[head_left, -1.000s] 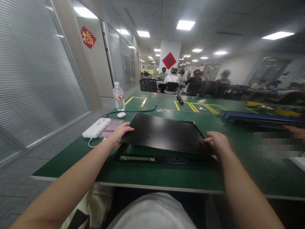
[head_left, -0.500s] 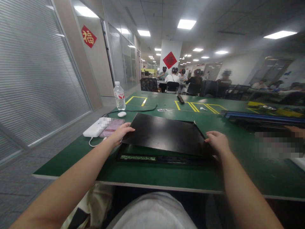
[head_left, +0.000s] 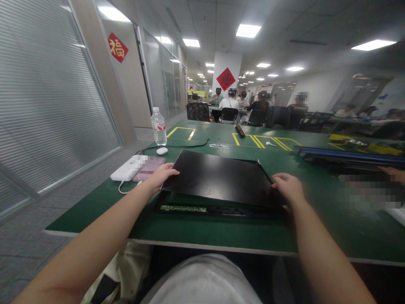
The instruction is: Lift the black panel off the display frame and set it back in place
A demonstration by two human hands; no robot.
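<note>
A flat black panel (head_left: 218,177) lies on the green table (head_left: 209,230), its near edge raised a little above a black frame with a green circuit strip (head_left: 183,208). My left hand (head_left: 160,176) grips the panel's near left corner, thumb on top and fingers curled under. At the near right corner my right hand (head_left: 288,188) holds the panel the same way, its fingertips hidden beneath the edge.
To the left lie a white power bank (head_left: 126,170), a phone (head_left: 148,166), a white mouse (head_left: 162,150) and a water bottle (head_left: 158,126). A black cable (head_left: 190,146) runs behind. Another person's hand (head_left: 390,171) rests at far right. Several seated people work in the background.
Almost nothing differs. Both hands stay on the panel's near corners; the view has crept slightly upward.
</note>
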